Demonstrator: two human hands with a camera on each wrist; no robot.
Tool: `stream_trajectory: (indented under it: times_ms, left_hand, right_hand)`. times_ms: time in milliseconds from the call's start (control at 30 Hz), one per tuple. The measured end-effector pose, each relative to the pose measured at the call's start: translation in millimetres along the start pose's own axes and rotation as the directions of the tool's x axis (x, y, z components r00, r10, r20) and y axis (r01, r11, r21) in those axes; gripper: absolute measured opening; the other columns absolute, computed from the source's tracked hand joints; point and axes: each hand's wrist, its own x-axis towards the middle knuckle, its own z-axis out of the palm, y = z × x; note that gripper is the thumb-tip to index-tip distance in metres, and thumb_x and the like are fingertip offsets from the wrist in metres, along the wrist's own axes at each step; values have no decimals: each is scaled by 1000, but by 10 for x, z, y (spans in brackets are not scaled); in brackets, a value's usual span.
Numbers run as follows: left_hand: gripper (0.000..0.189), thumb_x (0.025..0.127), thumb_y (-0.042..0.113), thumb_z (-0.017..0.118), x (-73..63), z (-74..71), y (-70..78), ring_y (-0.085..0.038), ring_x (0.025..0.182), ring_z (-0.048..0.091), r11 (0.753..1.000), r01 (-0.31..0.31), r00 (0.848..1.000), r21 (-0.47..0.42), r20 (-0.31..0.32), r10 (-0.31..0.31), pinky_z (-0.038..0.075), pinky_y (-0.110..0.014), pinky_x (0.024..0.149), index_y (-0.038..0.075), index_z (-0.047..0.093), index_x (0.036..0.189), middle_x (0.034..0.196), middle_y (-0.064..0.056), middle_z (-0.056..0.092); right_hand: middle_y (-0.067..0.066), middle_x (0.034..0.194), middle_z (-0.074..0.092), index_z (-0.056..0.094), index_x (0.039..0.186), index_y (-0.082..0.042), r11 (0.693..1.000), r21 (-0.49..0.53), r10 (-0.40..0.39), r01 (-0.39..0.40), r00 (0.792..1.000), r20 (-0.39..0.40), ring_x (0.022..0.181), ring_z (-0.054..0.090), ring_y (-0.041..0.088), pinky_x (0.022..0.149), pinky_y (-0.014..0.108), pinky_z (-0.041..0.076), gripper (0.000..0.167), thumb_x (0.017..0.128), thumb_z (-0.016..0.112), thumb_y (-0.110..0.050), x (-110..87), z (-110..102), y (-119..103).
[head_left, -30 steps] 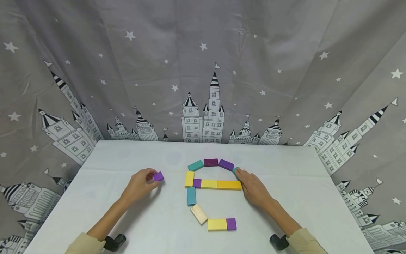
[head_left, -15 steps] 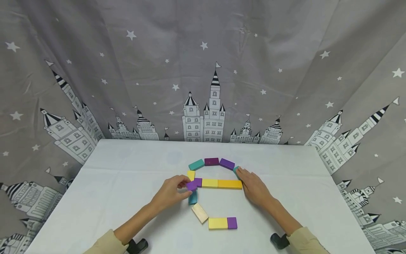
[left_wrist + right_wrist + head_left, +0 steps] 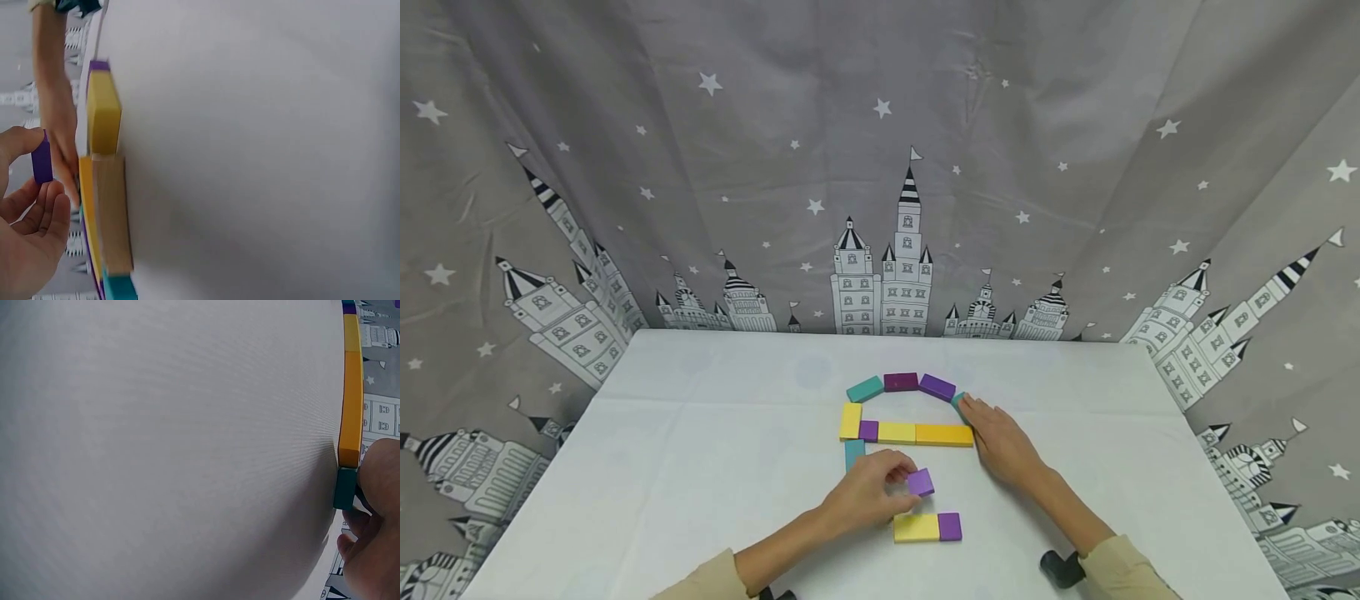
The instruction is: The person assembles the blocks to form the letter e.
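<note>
My left hand (image 3: 871, 492) pinches a small purple block (image 3: 921, 482) between thumb and fingertips, held above the table; in the left wrist view that purple block (image 3: 42, 161) is seen narrow side on. Just below it lie a yellow block (image 3: 916, 528) and another purple block (image 3: 950, 527), end to end. My right hand (image 3: 1003, 446) lies with fairly straight fingers on a teal block (image 3: 957, 401), mostly covered in the head view. Low in the right wrist view, a teal block (image 3: 345, 487) meets the end of the orange-yellow block (image 3: 351, 406).
Other blocks form a curve: yellow (image 3: 851, 421), teal (image 3: 865, 389), maroon (image 3: 901, 382) and purple (image 3: 937, 387). A crossbar includes an orange-yellow block (image 3: 944, 435). A wooden block (image 3: 112, 212) is hidden behind my left hand in the head view. A printed curtain (image 3: 880, 167) hangs behind the white table (image 3: 700, 467).
My left hand has carried the purple block rightward and nearer to me, from the table's left side past the curve to above the lower yellow block. My right hand has stayed in place.
</note>
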Motion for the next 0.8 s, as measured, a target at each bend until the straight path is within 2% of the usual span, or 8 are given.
stream_trajectory:
  times_ms: [433,633,800]
  left_hand:
    - [30,84,21,83,103,411,189,-2,85,54,1000,8,996,11,90,-9,50,-16,78,9,70,107,97,11,62]
    - [30,84,21,83,130,552,205,1,85,54,998,-25,995,51,95,20,49,-14,77,9,70,107,96,11,62]
    - [30,83,22,83,141,611,202,2,85,54,994,-60,994,92,92,52,48,-13,77,10,70,107,96,10,64]
  right_hand:
    - [17,151,44,44,149,-1,1000,11,-8,9,1000,-14,138,42,34,112,55,32,48,102,52,-9,-4,9,9]
    - [17,151,43,43,149,-1,1000,20,-9,9,1000,-9,138,41,34,112,55,31,49,102,53,-9,-6,3,4]
    - [17,152,42,43,149,-1,1000,27,-9,9,1000,-2,138,41,34,113,55,31,48,103,51,-10,1,-15,-7]
